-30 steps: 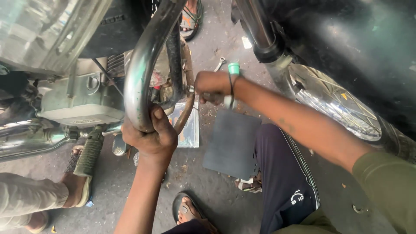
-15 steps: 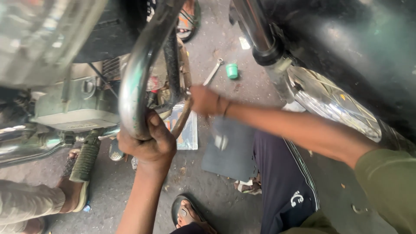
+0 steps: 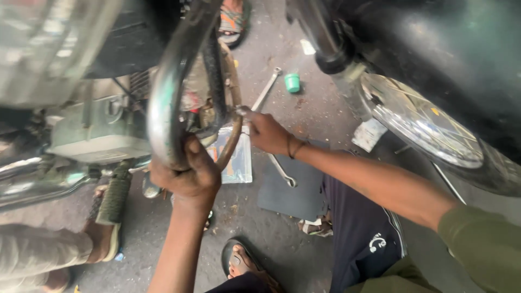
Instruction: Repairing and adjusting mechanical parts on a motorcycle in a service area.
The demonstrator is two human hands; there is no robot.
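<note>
My left hand (image 3: 187,176) grips the lower bend of a chrome crash guard bar (image 3: 165,103) on a motorcycle. My right hand (image 3: 266,132) reaches in from the right and pinches a small fitting near the rusty curved pipe (image 3: 232,130) behind the bar; what the fingers hold is too small to tell. The motorcycle's engine block (image 3: 89,133) sits to the left of the bar.
A spanner (image 3: 267,89) and a green cap (image 3: 292,82) lie on the concrete beyond my right hand. A second spanner (image 3: 282,171) rests on a dark mat (image 3: 293,187). Another motorcycle's wheel (image 3: 429,130) stands right. A footpeg (image 3: 114,192) and another person's foot (image 3: 103,239) are left.
The view has shifted, so the spanner and green cap show farther up. My right hand has moved slightly lower along the pipe. My left hand keeps its grip on the chrome bar.
</note>
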